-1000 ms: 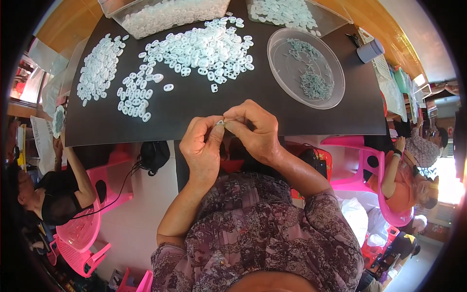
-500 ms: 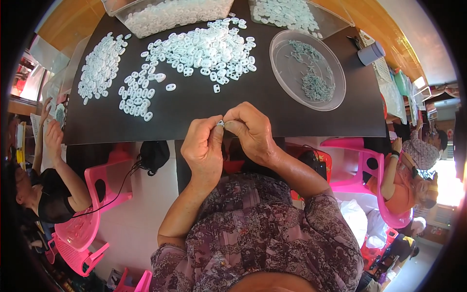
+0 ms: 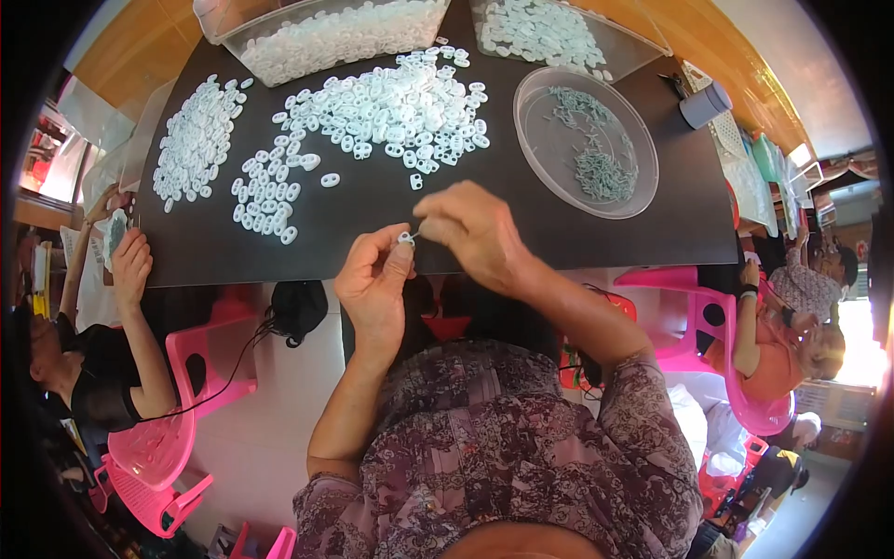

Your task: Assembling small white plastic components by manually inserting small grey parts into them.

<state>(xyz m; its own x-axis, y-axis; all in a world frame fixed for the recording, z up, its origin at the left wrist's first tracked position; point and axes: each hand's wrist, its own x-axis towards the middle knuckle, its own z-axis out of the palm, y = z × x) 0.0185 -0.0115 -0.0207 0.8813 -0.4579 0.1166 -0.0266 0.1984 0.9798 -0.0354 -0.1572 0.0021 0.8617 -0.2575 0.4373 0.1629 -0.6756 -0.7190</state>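
Near the table's front edge, my left hand [image 3: 374, 291] pinches a small white plastic piece [image 3: 405, 239] with holes between thumb and fingertips. My right hand [image 3: 477, 235] hovers just right of and above it, fingers curled in toward the thumb; whatever they may hold is too small to make out. Beyond my hands lies a large heap of similar white pieces [image 3: 400, 107], with one single piece [image 3: 416, 182] apart at its near side. A smaller cluster of white two-holed pieces [image 3: 267, 200] sits to the left.
A round clear tray [image 3: 545, 186] holding grey-green small pins [image 3: 605, 175] lies at the right. Clear bins [image 3: 340, 65] of white pieces stand at the back. Another white pile [image 3: 197, 140] is far left, a grey cup [image 3: 705, 105] far right. People sit at both sides on pink chairs [image 3: 182, 391].
My right hand has lifted away from the white piece, up and slightly apart from my left hand. My left hand has shifted a little left and down, keeping its hold.
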